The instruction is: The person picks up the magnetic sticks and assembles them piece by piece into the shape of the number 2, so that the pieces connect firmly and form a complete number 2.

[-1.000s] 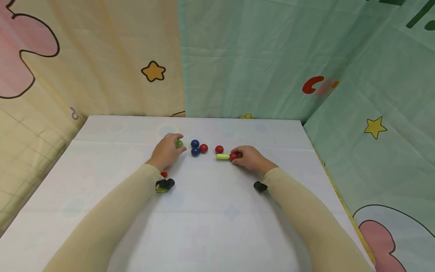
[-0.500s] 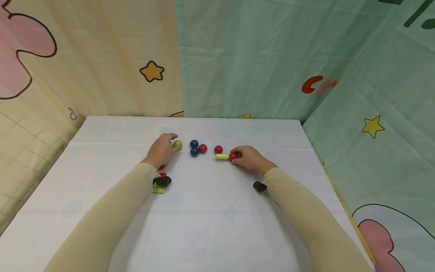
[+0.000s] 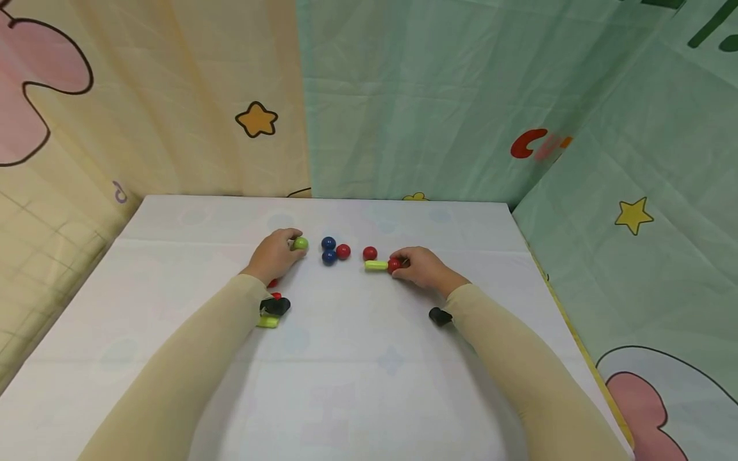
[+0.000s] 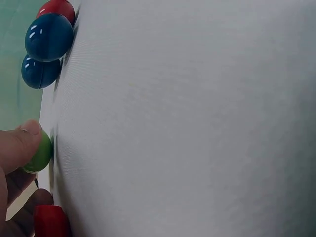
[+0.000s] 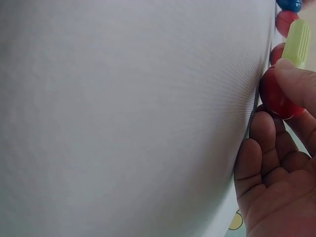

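My left hand (image 3: 272,256) pinches a small green ball (image 3: 301,243) between thumb and fingers; in the left wrist view the thumb lies on the green ball (image 4: 43,157) close to the tabletop. My right hand (image 3: 425,267) pinches a red ball (image 3: 394,266). A ridged yellow-green stick (image 3: 376,266) meets that ball's left side; the right wrist view shows the stick (image 5: 297,43) just past the thumb. Whether the two are joined I cannot tell. Another red ball (image 3: 369,253) sits behind the stick. Between the hands, two blue balls (image 3: 329,257) and a red ball (image 3: 343,251) cluster together.
By the left wrist lie a yellow-green piece (image 3: 268,322) and small red pieces (image 3: 277,296), partly hidden by the sleeve and black wrist camera (image 3: 275,307). A white cloth covers the table (image 3: 346,397). Printed curtains (image 3: 403,115) stand behind and to the right.
My left hand has drawn slightly left with the green ball, its fingers loosening from it and then closing on it again. The right hand keeps its hold on the red ball.
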`<action>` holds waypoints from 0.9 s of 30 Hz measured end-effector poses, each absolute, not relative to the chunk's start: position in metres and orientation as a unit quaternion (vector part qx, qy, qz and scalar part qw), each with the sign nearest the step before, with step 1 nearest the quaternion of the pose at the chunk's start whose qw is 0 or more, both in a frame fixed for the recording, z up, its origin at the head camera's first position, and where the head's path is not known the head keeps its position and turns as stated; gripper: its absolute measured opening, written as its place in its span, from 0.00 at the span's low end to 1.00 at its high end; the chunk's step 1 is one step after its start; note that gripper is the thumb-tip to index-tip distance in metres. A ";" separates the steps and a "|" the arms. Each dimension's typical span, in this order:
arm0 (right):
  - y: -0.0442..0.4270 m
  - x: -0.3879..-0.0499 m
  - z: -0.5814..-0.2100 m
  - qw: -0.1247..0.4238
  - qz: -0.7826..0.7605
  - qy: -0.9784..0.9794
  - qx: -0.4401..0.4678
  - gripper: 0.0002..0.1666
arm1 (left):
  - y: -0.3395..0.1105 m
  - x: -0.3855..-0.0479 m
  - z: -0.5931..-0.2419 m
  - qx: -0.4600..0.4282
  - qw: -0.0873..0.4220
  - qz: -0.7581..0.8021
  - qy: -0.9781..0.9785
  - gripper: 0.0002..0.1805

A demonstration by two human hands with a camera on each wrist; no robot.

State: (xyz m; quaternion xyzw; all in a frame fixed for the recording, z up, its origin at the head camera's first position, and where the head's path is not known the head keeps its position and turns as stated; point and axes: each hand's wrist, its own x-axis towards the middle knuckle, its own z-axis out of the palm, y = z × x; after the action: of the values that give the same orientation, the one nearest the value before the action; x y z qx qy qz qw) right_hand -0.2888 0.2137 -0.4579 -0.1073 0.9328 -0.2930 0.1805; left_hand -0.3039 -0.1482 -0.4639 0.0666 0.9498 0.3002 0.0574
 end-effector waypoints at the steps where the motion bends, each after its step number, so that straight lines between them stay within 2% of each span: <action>1: 0.214 -0.289 -0.458 0.180 -0.292 0.933 -0.108 0.28 | -0.148 -0.304 -0.464 0.069 0.056 0.299 0.950 0.29; 13: 0.213 -0.288 -0.459 0.178 -0.295 0.933 -0.105 0.28 | -0.147 -0.305 -0.464 0.072 0.048 0.288 0.954 0.25; 27: 0.213 -0.288 -0.458 0.179 -0.302 0.931 -0.101 0.28 | -0.149 -0.304 -0.465 0.069 0.047 0.289 0.954 0.25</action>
State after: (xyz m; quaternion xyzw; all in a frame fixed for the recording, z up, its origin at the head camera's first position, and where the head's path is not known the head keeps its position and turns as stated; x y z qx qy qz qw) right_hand -0.2884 0.2131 -0.4578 -0.1005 0.9310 -0.3017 0.1793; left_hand -0.3037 -0.1488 -0.4648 0.0691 0.9537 0.2887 0.0475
